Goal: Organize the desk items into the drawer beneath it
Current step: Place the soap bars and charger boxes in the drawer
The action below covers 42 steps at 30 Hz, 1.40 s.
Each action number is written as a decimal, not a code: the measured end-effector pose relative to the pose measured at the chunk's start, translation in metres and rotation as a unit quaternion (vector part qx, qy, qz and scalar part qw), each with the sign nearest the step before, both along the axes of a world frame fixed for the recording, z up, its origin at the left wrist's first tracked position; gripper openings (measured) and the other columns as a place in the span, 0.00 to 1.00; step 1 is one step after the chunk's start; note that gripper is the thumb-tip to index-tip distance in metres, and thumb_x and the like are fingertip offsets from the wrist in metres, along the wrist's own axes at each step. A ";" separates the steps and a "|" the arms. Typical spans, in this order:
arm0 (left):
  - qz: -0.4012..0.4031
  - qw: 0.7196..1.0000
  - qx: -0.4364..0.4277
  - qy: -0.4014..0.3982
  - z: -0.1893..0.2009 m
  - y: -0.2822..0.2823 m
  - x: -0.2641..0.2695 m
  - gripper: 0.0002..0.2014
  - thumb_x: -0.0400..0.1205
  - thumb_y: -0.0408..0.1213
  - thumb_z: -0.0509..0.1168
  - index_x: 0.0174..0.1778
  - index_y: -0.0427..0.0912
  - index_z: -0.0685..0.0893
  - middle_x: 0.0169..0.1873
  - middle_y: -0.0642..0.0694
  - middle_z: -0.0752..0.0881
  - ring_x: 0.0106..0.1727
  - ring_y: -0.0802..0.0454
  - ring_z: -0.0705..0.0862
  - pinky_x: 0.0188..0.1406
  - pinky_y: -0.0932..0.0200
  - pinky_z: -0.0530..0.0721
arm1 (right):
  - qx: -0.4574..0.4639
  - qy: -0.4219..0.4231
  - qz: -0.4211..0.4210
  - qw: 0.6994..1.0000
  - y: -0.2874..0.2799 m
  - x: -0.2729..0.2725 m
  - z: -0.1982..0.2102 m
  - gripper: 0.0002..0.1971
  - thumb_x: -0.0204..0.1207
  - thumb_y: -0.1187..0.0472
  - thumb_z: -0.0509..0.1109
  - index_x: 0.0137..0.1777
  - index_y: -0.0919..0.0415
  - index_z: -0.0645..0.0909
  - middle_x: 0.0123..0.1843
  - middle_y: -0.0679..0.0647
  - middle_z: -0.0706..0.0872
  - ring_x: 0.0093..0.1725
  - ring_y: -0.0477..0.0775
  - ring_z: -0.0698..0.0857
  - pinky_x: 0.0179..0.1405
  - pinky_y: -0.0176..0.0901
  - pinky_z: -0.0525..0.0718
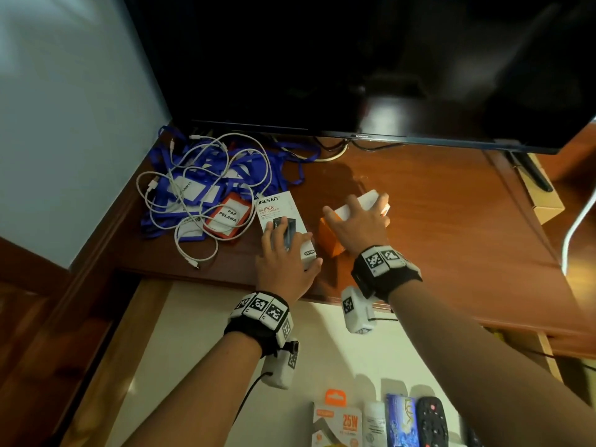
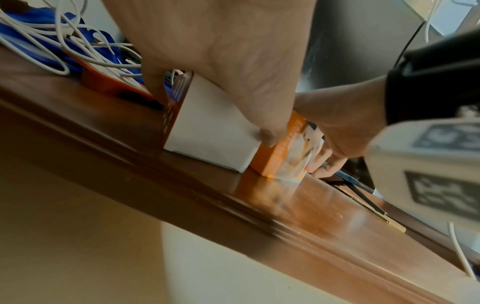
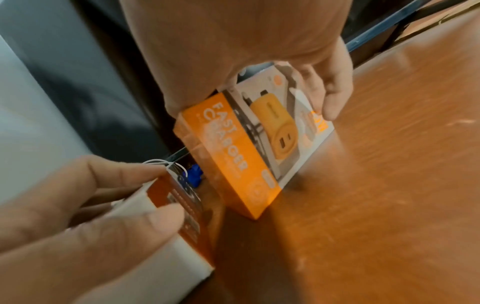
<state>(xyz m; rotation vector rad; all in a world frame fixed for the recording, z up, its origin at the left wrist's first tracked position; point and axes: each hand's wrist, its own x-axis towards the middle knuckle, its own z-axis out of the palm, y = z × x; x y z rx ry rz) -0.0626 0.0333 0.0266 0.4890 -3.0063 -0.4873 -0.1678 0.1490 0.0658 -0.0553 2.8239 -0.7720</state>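
On the brown desk (image 1: pixel 435 204), my left hand (image 1: pixel 290 250) grips a white charger box (image 1: pixel 279 214) near the front edge, thumb on its right side. My right hand (image 1: pixel 354 214) grips an orange-and-white fast charger box (image 1: pixel 333 240) just right of it. The left wrist view shows the white box (image 2: pixel 215 127) and orange box (image 2: pixel 280 152) side by side, both touching the desk. In the right wrist view my right hand's fingers (image 3: pixel 335 98) curl over the orange box (image 3: pixel 233 156). The open drawer (image 1: pixel 225 333) lies below the desk edge.
A tangle of white cables and blue lanyards (image 1: pixel 200 188) with an orange badge holder (image 1: pixel 227 216) covers the desk's left. A dark TV (image 1: pixel 354 59) stands behind. In the drawer's near right lie a 25W box (image 1: pixel 338 424), a bottle (image 1: pixel 375 424), a blue box (image 1: pixel 401 421) and a remote (image 1: pixel 432 421).
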 end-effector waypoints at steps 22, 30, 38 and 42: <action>0.015 0.985 0.052 0.162 -0.020 0.075 0.137 0.14 0.68 0.53 0.68 0.37 0.48 0.76 0.64 0.47 0.77 0.68 0.42 0.72 0.52 0.52 0.78 | -0.271 0.112 0.101 0.951 0.097 0.185 -0.043 0.10 0.65 0.67 0.74 0.44 0.55 0.82 0.83 0.57 0.60 0.79 0.46 0.61 0.61 0.12 0.56; 0.075 0.983 0.078 0.151 -0.039 0.052 0.213 0.11 0.70 0.52 0.69 0.39 0.50 0.78 0.56 0.49 0.77 0.55 0.48 0.78 0.42 0.48 0.84 | -0.276 -0.021 0.150 0.949 0.075 0.237 -0.063 0.11 0.62 0.66 0.73 0.45 0.56 0.84 0.82 0.54 0.63 0.76 0.49 0.66 0.54 0.13 0.60; 0.084 0.992 0.089 -0.035 -0.066 0.005 0.229 0.20 0.66 0.53 0.74 0.51 0.54 0.77 0.67 0.51 0.67 0.66 0.48 0.70 0.55 0.49 0.81 | -0.128 -0.126 0.149 0.972 0.028 0.262 -0.076 0.13 0.71 0.64 0.73 0.54 0.52 0.84 0.85 0.55 0.55 0.77 0.59 0.69 0.60 0.34 0.67; 0.061 0.985 0.100 -0.125 -0.070 -0.020 0.222 0.29 0.65 0.51 0.76 0.59 0.56 0.72 0.69 0.52 0.60 0.69 0.48 0.62 0.63 0.51 0.73 | -0.015 -0.131 0.159 0.978 0.000 0.270 -0.085 0.15 0.74 0.62 0.69 0.60 0.52 0.81 0.85 0.58 0.47 0.71 0.68 0.75 0.68 0.50 0.76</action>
